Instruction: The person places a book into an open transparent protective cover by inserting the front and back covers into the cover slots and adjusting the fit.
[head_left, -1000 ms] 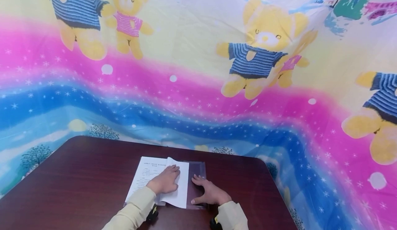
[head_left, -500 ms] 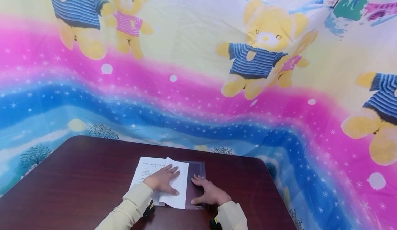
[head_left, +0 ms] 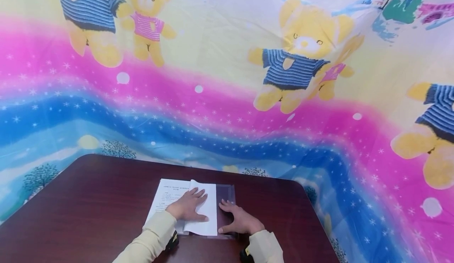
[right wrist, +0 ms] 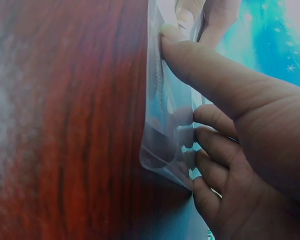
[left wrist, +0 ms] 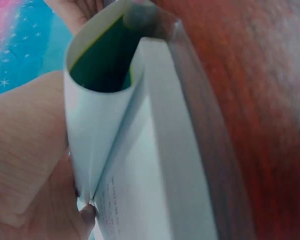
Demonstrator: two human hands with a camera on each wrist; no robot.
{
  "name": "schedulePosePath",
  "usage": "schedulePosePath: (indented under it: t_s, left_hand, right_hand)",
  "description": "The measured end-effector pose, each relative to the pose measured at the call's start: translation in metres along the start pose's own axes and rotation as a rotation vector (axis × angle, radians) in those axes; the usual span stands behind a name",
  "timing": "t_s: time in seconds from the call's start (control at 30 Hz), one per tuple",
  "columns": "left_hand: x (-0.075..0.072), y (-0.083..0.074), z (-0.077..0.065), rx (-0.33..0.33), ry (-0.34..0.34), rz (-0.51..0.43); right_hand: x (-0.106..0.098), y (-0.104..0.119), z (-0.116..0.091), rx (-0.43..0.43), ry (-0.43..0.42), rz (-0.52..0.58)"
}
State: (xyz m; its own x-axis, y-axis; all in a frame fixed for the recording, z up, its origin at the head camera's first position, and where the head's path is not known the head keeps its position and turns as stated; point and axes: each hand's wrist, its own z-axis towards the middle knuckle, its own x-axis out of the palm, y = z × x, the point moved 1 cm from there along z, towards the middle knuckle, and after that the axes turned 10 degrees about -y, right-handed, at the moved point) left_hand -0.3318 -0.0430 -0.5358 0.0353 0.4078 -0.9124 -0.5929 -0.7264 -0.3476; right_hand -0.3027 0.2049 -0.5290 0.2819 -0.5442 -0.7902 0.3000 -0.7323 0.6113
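Observation:
A thick book lies open on the table, printed page up. Its white cover flap is folded to the right, and in the left wrist view that flap curls up, with green on its other face. My left hand presses on the flap with spread fingers. Under and right of the book lies a clear plastic book cover. My right hand rests on this plastic, fingers straight. In the right wrist view its thumb and fingertips touch the clear plastic near a corner.
The dark red-brown table surrounds the book and has rounded far corners. A cloth backdrop printed with bears hangs right behind the table. Dark wrist devices sit under both sleeves.
My left hand's fingers have spread, its thumb now reaching further right on the flap. The flap's free edge has shifted slightly right. My right hand has stayed in place.

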Motion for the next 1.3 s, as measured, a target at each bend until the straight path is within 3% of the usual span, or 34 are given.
schedulePosePath:
  t_s: [0.47,0.87,1.03,1.3]
  left_hand:
    - [0.004,-0.007,0.002,0.029,-0.037,-0.001]
    - [0.008,-0.011,0.005,0.018,-0.032,-0.060]
    - [0.010,-0.008,0.005,0.026,-0.055,-0.120]
    - [0.007,-0.001,0.001,0.042,-0.095,-0.139]
  right_hand:
    - [0.000,0.001,0.001,0.005,0.006,-0.014]
    - [0.000,0.003,0.002,0.029,0.006,-0.040]
    - [-0.002,0.003,0.001,0.022,0.009,-0.042]
    - [-0.003,0.008,0.002,0.031,0.012,-0.056]
